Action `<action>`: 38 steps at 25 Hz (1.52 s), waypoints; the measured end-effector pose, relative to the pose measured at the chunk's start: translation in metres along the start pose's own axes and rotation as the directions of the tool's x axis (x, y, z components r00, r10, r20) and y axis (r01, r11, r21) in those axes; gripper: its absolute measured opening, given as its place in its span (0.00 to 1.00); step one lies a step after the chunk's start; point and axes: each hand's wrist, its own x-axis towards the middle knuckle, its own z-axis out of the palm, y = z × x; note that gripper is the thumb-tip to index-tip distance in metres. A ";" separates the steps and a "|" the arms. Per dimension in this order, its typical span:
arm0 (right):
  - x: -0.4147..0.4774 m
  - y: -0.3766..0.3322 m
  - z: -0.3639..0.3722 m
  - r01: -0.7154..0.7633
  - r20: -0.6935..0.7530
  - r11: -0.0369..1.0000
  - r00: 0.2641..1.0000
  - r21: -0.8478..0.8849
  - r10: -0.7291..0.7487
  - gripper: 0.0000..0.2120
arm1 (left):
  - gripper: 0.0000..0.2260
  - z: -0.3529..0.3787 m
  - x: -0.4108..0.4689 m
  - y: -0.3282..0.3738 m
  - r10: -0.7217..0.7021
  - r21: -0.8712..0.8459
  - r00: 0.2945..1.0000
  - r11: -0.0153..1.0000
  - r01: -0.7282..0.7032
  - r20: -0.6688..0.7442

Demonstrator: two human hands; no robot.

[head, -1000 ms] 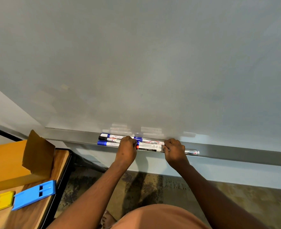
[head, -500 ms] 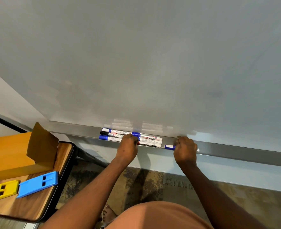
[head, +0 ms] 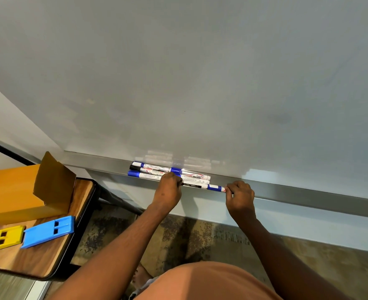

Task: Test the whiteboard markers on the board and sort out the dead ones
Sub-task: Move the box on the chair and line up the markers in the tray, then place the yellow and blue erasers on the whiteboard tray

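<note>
A table (head: 48, 252) at the near left holds a yellow block (head: 1, 239), a blue block (head: 48, 231) and a box (head: 12, 195). Farther off, both hands rest on the tray (head: 308, 194). The left hand (head: 167, 191) is curled on the markers (head: 157, 171). The right hand (head: 240, 194) pinches one marker's (head: 214, 187) end. Behind is the board (head: 200, 72).

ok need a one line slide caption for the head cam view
Both hands, left hand and right hand, reach markers on the whiteboard tray.
</note>
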 end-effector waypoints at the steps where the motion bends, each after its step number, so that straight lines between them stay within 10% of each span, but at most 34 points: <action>1: 0.000 -0.001 0.000 -0.002 -0.002 1.000 1.000 0.003 0.002 0.11 | 0.08 0.000 -0.001 0.000 0.000 0.004 1.000 1.000 0.000 -0.004; 18: -0.015 -0.112 0.017 0.342 0.099 0.940 0.935 -0.001 -0.340 0.07 | 0.08 -0.030 -0.052 -0.046 -0.142 -0.078 0.977 0.988 0.131 -0.158; 29: -0.067 -0.291 0.115 0.601 0.690 0.772 0.468 0.209 -0.552 0.21 | 0.09 -0.114 -0.135 -0.211 -0.551 -0.261 0.768 0.834 0.487 -0.326; 38: -0.109 -0.411 0.204 0.748 0.659 0.628 0.363 0.215 -0.659 0.27 | 0.04 -0.169 -0.209 -0.358 -0.647 -0.046 0.687 0.738 0.673 -0.331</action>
